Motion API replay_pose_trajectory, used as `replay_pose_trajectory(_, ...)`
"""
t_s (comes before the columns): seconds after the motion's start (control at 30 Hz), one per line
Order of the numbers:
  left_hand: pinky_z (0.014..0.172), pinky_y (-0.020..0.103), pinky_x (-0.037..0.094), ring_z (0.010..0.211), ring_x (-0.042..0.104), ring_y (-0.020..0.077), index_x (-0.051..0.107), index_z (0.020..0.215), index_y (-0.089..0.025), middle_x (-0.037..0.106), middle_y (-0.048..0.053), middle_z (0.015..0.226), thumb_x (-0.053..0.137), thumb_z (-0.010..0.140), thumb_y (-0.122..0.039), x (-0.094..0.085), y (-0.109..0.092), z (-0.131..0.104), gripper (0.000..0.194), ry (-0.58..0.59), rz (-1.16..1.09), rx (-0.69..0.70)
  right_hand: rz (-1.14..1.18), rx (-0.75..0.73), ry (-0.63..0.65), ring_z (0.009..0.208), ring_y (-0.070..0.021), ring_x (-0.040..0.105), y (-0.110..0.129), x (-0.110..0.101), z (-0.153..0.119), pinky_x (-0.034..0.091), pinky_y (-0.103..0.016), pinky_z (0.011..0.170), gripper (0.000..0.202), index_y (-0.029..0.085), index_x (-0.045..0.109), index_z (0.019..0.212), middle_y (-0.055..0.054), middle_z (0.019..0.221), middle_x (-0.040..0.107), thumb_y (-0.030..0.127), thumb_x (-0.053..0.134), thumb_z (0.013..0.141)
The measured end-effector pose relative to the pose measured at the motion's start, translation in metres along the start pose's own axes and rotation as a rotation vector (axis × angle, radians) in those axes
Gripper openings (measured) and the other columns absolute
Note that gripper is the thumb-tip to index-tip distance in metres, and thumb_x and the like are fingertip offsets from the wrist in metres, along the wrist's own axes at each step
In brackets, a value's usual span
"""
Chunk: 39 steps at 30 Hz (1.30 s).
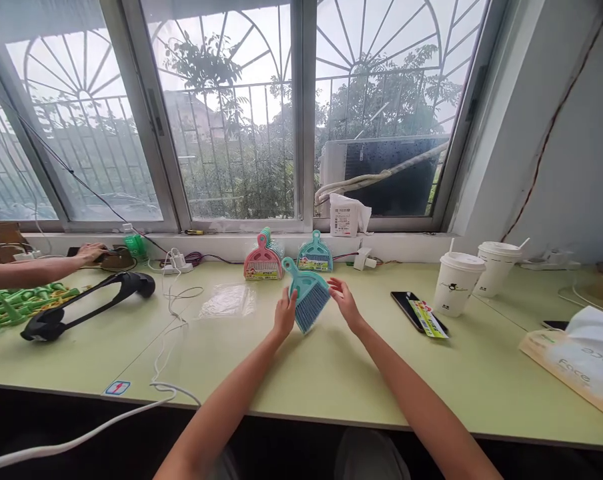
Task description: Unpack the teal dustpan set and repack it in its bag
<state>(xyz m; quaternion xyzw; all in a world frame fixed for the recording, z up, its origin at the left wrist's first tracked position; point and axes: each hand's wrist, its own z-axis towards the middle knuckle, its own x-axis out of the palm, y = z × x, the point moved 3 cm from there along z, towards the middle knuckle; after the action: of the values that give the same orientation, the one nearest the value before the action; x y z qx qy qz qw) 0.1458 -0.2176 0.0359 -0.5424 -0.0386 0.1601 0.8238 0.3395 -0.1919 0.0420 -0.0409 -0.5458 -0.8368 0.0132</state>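
A teal brush and dustpan set (309, 293) is held tilted above the green table (301, 387), its blue bristles pointing down. My left hand (284, 313) grips its left side, below the handle. At its upper right corner is my right hand (345, 303), fingers apart and curved beside the edge; whether the fingertips touch it is too small to tell. Behind it, against the wall, stand a stack with a pink set in front (263, 259) and another teal set (315, 252), both with colourful labels.
Clear plastic bags (227, 301) and white cables lie left, near a black headset strap (101, 303). Another person's hand (91, 252) reaches in at far left. On the right are a phone (406, 308) under a label card (430, 320), lidded cups (457, 283) and tissues (576, 360).
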Motion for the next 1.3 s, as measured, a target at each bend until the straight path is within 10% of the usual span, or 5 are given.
replay_pose_trajectory(0.17, 0.097, 0.035, 0.041, 0.114, 0.057, 0.0297, 0.056, 0.13, -0.025, 0.063, 0.01, 0.124, 0.052, 0.09, -0.046, 0.02, -0.03, -0.028, 0.045, 0.128, 0.165, 0.218, -0.279, -0.276, 0.044, 0.107, -0.0239, 0.056, 0.012, 0.023, -0.014, 0.043, -0.04, 0.096, 0.028, 0.022, 0.062, 0.098, -0.008, 0.108, 0.063, 0.041, 0.066, 0.078)
replay_pose_trajectory(0.53, 0.103, 0.034, 0.042, 0.122, 0.055, 0.0263, 0.056, 0.134, -0.025, 0.057, 0.009, 0.136, 0.057, 0.089, -0.031, 0.01, -0.039, -0.036, 0.045, 0.298, 0.114, 0.386, -0.419, -0.304, -0.073, 0.088, -0.022, 0.055, 0.012, 0.024, -0.022, 0.044, -0.035, 0.081, 0.015, 0.021, 0.063, 0.085, -0.007, 0.097, 0.06, 0.035, 0.056, 0.081)
replay_pose_trajectory(0.77, 0.088, 0.032, 0.052, 0.11, 0.062, 0.0197, 0.041, 0.144, -0.025, 0.06, 0.01, 0.13, 0.036, 0.098, -0.027, 0.007, -0.031, -0.023, 0.046, 0.209, 0.378, 0.603, -0.507, -0.389, -0.052, 0.07, -0.0162, 0.053, 0.036, 0.018, -0.012, 0.044, -0.029, 0.065, 0.016, 0.019, 0.062, 0.074, -0.003, 0.084, 0.055, 0.036, 0.062, 0.071)
replay_pose_trajectory(1.3, 0.066, 0.023, 0.048, 0.076, 0.067, 0.0164, 0.05, 0.139, -0.023, 0.068, 0.01, 0.104, 0.037, 0.094, -0.011, -0.025, -0.029, 0.009, 0.049, -0.042, 0.934, 0.37, -0.803, -0.24, -0.129, 0.077, -0.0165, 0.059, 0.05, 0.024, -0.025, 0.04, -0.026, 0.064, 0.023, 0.02, 0.064, 0.081, -0.003, 0.089, 0.057, 0.04, 0.054, 0.083)
